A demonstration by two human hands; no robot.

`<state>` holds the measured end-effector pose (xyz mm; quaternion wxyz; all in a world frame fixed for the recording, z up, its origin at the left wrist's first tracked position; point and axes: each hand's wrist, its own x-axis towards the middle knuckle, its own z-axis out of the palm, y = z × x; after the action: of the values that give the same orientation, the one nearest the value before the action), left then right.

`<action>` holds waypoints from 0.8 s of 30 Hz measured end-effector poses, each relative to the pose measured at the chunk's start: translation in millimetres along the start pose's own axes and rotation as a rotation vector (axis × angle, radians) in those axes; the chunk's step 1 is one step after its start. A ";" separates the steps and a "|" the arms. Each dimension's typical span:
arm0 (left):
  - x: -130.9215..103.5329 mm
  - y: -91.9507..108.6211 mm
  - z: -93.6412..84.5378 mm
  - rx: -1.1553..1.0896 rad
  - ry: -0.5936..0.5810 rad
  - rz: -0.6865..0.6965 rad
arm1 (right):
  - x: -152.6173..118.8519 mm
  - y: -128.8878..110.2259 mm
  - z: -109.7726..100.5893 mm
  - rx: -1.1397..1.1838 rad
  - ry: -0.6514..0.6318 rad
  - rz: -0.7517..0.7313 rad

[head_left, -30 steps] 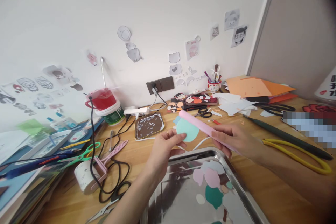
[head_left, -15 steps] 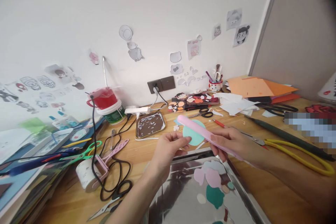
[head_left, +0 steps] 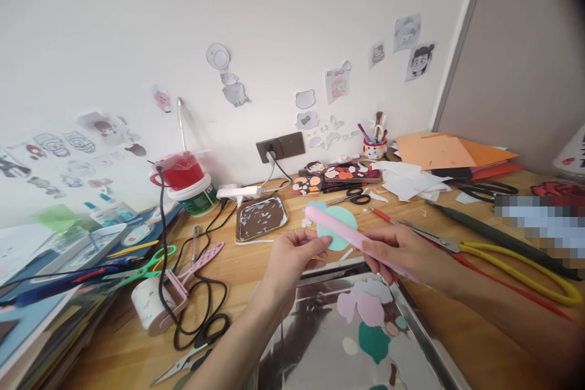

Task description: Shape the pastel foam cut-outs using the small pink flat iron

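Observation:
My left hand pinches the lower left edge of a thin mint-green disc between thumb and fingers, above the far edge of a metal tray. My right hand is wrapped round a long, smooth pink tool with a rounded end, its exact kind unclear. The tool slants across the front of the disc, pointing up and left. Whether it presses on the disc I cannot tell. In the tray lie cut flat shapes, among them a pink piece and a dark green piece.
Yellow-handled scissors lie to the right and black-handled scissors to the left. Cables run beside a pink lint roller. Behind stand a brown tray, a power strip and a red jug on a tub.
The pink tool and right hand have shifted slightly left across the disc. The left hand keeps its pinch with hardly any movement.

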<state>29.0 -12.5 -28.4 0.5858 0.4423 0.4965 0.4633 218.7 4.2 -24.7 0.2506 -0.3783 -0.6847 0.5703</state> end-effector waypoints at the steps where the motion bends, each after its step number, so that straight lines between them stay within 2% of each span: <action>1: 0.1 -0.1 0.1 0.000 0.000 -0.002 | -0.1 0.0 0.3 -0.009 0.000 -0.009; 24: 0.5 -1.3 -2.8 -0.028 0.020 0.044 | 2.6 2.3 -7.7 0.055 0.115 0.000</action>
<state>26.4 -12.1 -30.1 0.5766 0.4405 0.4857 0.4874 223.7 11.0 -25.5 0.2998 -0.4036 -0.6532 0.5662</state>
